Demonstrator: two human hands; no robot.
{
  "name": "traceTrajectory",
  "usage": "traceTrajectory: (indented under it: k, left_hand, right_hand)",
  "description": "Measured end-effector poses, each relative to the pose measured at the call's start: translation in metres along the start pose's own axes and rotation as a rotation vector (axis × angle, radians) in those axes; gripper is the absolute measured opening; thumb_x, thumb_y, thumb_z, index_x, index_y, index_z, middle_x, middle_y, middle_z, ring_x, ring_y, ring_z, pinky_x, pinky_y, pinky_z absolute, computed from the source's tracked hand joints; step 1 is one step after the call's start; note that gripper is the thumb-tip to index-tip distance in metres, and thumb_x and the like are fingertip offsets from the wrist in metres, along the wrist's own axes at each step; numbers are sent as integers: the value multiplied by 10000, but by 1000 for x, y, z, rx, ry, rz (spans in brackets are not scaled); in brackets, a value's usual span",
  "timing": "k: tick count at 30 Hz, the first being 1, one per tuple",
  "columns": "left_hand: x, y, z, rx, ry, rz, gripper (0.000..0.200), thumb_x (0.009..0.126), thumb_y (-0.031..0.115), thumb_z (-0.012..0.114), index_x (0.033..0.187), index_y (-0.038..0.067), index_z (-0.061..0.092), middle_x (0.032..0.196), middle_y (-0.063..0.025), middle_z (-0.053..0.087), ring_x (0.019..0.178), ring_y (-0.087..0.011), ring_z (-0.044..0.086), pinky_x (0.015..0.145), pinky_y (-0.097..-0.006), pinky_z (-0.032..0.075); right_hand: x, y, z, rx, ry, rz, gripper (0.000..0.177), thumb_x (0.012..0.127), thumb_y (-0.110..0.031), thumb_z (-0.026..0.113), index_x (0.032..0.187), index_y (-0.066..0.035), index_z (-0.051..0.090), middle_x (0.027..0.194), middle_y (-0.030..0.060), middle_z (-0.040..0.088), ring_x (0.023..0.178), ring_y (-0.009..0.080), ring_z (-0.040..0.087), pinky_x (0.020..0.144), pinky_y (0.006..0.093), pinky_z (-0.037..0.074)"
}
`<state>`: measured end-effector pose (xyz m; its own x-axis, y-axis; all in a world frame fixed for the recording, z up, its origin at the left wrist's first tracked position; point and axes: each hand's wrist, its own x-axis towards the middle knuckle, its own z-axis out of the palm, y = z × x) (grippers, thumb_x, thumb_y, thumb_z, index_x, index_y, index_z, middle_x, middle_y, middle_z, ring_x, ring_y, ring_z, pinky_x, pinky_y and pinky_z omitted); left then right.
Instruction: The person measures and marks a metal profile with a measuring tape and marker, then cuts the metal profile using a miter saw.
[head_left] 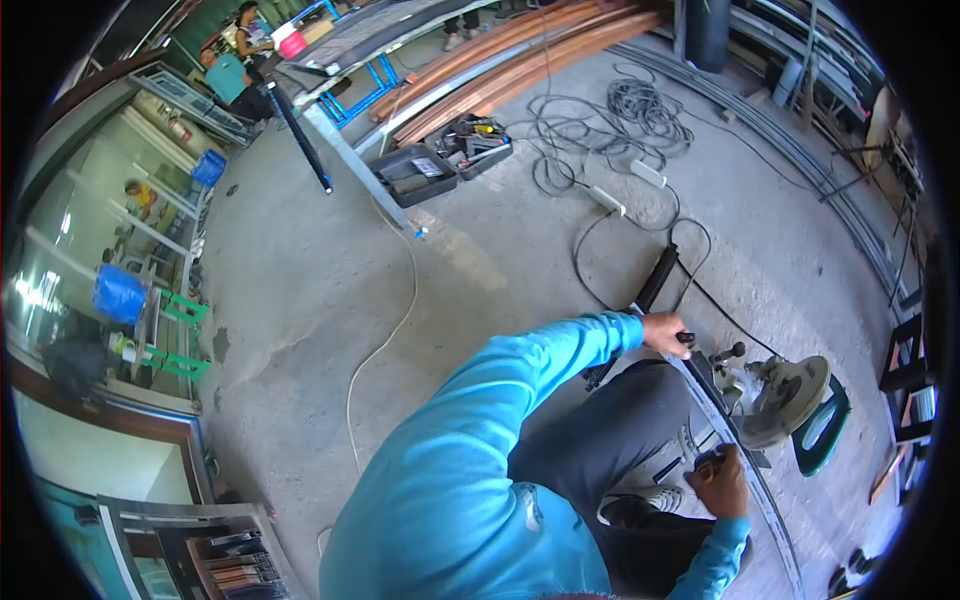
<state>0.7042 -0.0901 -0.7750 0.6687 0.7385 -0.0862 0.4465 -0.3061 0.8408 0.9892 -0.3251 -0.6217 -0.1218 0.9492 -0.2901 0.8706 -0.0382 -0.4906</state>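
A long, thin silvery metal profile (pixel 757 490) runs across the bed of a cut-off saw (pixel 785 405) with a round pale guard and a green handle. My left hand (pixel 665 334) is closed around the profile's upper end, beside a small black knob (pixel 686 338). Lower down, my right hand (pixel 722 484) is closed on a black and orange tape measure (pixel 709 465), right next to the profile. Its fingers partly cover the tape measure. My bent knee in dark trousers sits between both arms, close to the saw.
Black cables (pixel 645 110) and white power strips (pixel 607 201) lie on the concrete floor ahead. An open toolbox (pixel 415 175) stands near long brown profiles (pixel 500 70). A pale cord (pixel 400 325) crosses the floor on the left. People (pixel 228 75) sit near the workbench (pixel 370 45).
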Motion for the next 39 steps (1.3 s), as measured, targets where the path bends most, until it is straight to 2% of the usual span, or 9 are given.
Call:
traceTrajectory:
  k: [4,8,11,13,16,22,32,35,39]
  left_hand:
    - [-15,57,-8,-116,-152,-84,367,807,428,814,948,91,775,889,-50,765,828,-139,697,788,-335,542]
    - [-2,42,13,-351,-328,-45,510,788,457,858,1139,100,760,1047,-52,772,948,-137,712,880,-323,546]
    - [10,22,20,-171,-333,-4,517,830,441,824,1186,77,735,1058,-71,770,975,-166,706,898,-353,541]
    - [64,-85,77,-90,-203,211,473,853,391,788,1195,69,729,1064,-97,766,993,-199,698,919,-376,529]
    - [31,-59,61,16,-257,5,469,842,344,763,1204,51,706,1091,-116,756,986,-215,691,910,-394,522]
    - [-3,-73,47,73,-211,-67,435,847,360,764,1154,58,703,1055,-103,748,956,-213,684,875,-395,520]
    - [-19,-66,51,118,-124,-98,390,854,387,765,1071,70,698,996,-82,735,905,-209,673,816,-396,515]
    - [-19,-66,54,123,-70,-100,380,857,395,766,1047,73,697,978,-76,730,890,-208,670,799,-396,514]
    - [-6,-75,52,58,142,-35,369,860,406,766,1013,77,695,954,-68,725,870,-207,665,775,-397,512]
  right_hand:
    - [34,-18,13,32,135,-43,701,681,-270,887,1179,-22,461,1052,249,657,993,463,642,851,532,507]
    - [78,-21,34,92,158,-152,613,741,-229,837,1169,-16,452,1029,263,651,973,492,632,838,546,499]
    - [122,6,79,121,263,-231,557,790,-207,803,1166,-2,446,990,265,659,931,486,643,812,534,510]
    - [138,15,99,186,263,-325,556,820,-196,781,1198,18,433,1012,272,650,925,477,646,810,524,509]
    - [135,5,106,295,158,-348,568,814,-195,781,1208,9,427,1031,261,645,943,457,653,825,496,515]
    - [124,-11,117,411,78,-479,575,822,-188,775,1231,11,425,1039,195,655,918,358,672,835,435,526]
    - [126,16,132,323,94,-482,665,818,-208,773,1329,-54,376,1135,279,673,1034,497,666,832,499,535]
    - [120,22,130,265,46,-410,610,829,-207,752,1320,-52,425,1123,282,682,1050,505,660,835,505,535]
    - [115,-1,123,359,79,-454,440,849,-204,718,1215,-22,556,1071,247,701,990,426,703,823,477,543]
